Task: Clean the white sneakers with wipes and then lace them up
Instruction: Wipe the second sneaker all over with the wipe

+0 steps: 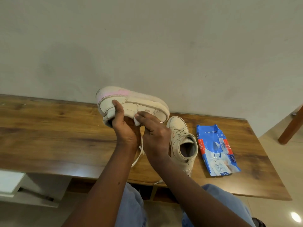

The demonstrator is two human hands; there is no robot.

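Note:
My left hand (124, 126) grips an off-white sneaker (131, 102) by its heel and holds it upside down above the table, the pinkish sole facing up. My right hand (153, 133) presses a small white wipe (136, 121) against the shoe's side, fingers closed on the wipe. A white lace (139, 153) hangs down from the held shoe between my wrists. The second sneaker (182, 143) stands upright on the wooden table (49, 136) just right of my right hand, laced, with its opening toward me.
A blue pack of wipes (216, 149) lies flat on the table right of the standing sneaker. The wall rises directly behind the table. A wooden furniture leg (290, 126) stands at the far right. My knees in jeans sit under the table's front edge.

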